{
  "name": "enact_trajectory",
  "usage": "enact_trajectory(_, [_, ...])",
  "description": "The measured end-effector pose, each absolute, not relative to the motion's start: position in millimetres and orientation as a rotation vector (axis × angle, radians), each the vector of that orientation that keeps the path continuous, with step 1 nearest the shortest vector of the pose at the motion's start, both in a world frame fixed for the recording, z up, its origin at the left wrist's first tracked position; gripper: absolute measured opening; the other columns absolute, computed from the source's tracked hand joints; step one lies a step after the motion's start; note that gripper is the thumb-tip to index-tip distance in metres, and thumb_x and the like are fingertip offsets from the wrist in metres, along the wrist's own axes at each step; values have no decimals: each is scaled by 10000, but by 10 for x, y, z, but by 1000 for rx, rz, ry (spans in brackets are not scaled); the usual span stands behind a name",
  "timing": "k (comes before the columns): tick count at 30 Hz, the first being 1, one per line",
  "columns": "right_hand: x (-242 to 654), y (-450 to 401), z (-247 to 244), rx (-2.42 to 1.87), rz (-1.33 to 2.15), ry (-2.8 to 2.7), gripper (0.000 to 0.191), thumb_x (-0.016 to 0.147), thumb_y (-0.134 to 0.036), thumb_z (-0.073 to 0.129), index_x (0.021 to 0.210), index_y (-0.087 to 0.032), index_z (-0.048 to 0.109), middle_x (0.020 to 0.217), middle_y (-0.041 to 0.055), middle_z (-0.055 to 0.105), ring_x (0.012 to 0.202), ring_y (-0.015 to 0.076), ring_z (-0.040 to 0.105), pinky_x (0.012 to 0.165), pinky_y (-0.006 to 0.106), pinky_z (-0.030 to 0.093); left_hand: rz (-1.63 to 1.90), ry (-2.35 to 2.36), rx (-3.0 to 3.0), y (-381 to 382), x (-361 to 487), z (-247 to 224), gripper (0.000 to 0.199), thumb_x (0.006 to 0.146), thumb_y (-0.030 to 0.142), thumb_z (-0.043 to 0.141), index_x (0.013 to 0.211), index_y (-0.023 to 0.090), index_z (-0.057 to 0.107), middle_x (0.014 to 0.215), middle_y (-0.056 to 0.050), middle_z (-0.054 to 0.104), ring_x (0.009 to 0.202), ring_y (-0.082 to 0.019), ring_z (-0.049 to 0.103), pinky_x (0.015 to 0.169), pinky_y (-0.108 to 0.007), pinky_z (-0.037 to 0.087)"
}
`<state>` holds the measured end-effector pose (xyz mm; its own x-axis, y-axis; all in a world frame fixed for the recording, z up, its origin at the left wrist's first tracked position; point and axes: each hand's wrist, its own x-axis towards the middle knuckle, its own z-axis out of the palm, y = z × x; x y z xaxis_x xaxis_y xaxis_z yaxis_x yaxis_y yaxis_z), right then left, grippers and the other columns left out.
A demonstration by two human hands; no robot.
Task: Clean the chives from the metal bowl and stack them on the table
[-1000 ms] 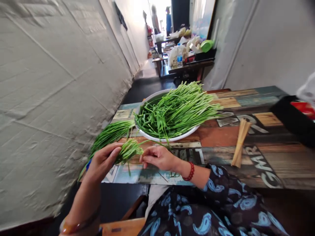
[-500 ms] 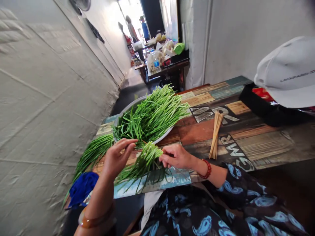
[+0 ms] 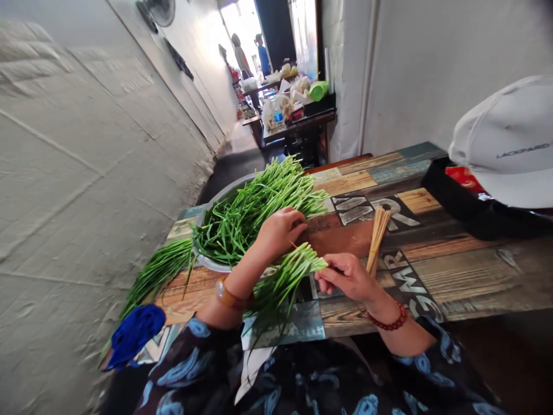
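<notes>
My right hand (image 3: 348, 276) is closed at the pale stalk ends of a small bunch of garlic chives (image 3: 287, 282), which appear threaded on a thin wooden skewer (image 3: 293, 245). The leaves hang down toward the table's front edge. My left hand (image 3: 280, 230) is curled just above the skewer's tip, beside the stalk ends of a large heap of garlic chives (image 3: 254, 210). Its fingertips are turned away, so I cannot make out what is in them. The heap fills a grey basin (image 3: 216, 266). A bundle of wooden skewers (image 3: 377, 239) lies right of the basin, behind my right hand.
More chives (image 3: 162, 268) lie at the wooden table's (image 3: 453, 265) left end, near a blue cloth (image 3: 136, 334). A white cap (image 3: 505, 144) rests on a black item (image 3: 453, 202) at right. Behind stands another table with bags and a bottle (image 3: 277, 112). Two people are far back.
My left hand has moved right and forward from the bunch to the heap's stalk ends, its fingers curling in. My right hand has shifted right with the skewered bunch.
</notes>
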<state>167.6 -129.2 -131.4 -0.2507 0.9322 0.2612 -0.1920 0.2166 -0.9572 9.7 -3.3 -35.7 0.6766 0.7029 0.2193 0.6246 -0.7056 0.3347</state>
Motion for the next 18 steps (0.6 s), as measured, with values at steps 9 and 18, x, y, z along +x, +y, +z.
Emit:
enact_trajectory(9, [1726, -1207, -1327, -836, 1186, -1377, 374, 974, -479, 581, 836, -144, 676, 659, 19, 693, 490, 86, 605, 484, 183, 486, 945, 1018, 2224, 52, 118, -388, 97, 841, 202, 619, 754, 162, 630, 771, -27, 627, 719, -138, 568, 683, -255, 439])
enact_trajectory(18, [1500, -1052, -922, -951, 812, -1514, 286, 998, -338, 528, 809, -170, 662, 558, -45, 546, 453, 69, 474, 455, 185, 377, 1057, 922, 1607, -171, -439, -115, 299, 803, 370, 708, 953, 111, 706, 555, 73, 439, 474, -42, 326, 451, -184, 208])
